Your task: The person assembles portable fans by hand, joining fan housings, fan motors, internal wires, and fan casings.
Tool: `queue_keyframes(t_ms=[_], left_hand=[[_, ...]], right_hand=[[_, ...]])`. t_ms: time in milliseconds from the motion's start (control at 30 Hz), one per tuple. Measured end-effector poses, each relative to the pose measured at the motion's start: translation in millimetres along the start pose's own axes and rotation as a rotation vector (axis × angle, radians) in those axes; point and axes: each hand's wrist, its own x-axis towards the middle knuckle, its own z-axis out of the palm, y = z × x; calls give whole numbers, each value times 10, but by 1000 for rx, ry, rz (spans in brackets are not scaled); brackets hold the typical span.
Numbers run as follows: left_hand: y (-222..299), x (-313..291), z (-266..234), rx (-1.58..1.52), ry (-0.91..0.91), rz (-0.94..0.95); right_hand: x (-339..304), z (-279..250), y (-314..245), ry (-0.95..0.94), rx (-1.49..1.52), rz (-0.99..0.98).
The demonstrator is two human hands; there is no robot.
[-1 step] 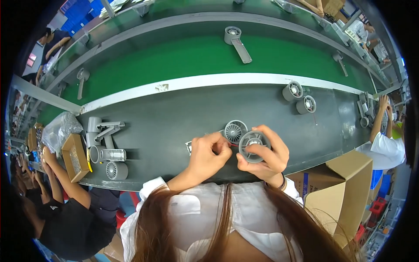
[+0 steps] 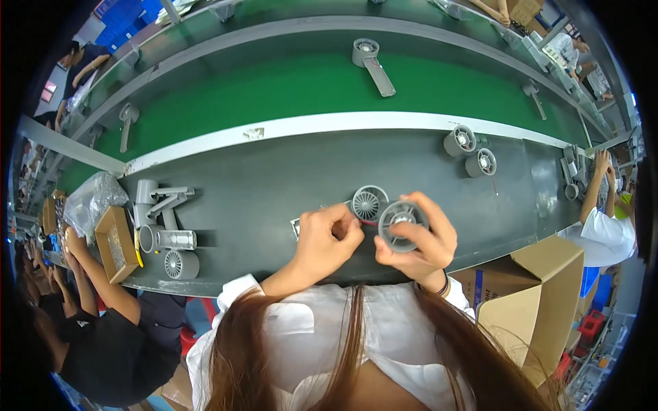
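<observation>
My right hand (image 2: 426,241) grips a round grey fan housing (image 2: 402,236), spokes and hub facing up, with a finger on the hub. Thumb and forefinger of my left hand (image 2: 323,236) are pinched together beside a thin red wire (image 2: 370,222) that runs toward the housing. Whether the fingertips hold the wire's end is hard to see, but they meet at it. Just beyond both hands a grey fan shell with a ribbed grille (image 2: 370,203) stands on the dark worktop. Partly hidden behind my left hand is a small pale frame-like piece (image 2: 296,229).
Two fan housings (image 2: 473,151) stand at the back right. Grey handles (image 2: 171,198) and more shells lie left, near a cardboard tray (image 2: 115,245) and a plastic bag (image 2: 96,203). A green conveyor (image 2: 274,92) carries fans beyond a white rail. Co-workers sit either side; an open carton (image 2: 541,294) is at right.
The fan housing in my right hand has shifted slightly to the right and tilted a little. My left hand stays almost in place.
</observation>
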Motion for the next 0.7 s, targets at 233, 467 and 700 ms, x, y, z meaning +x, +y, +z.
queue_keyframes(t_ms=[233,467,700], left_hand=[[53,51,-257,-46,33,-10],[-211,68,-435,471,-73,131],[-309,-1,-321,553,-169,162]], right_hand=[[74,-102,176,7,-108,57],[77,-143,314,-137,-224,-64],[141,46,297,-196,-180,-137]])
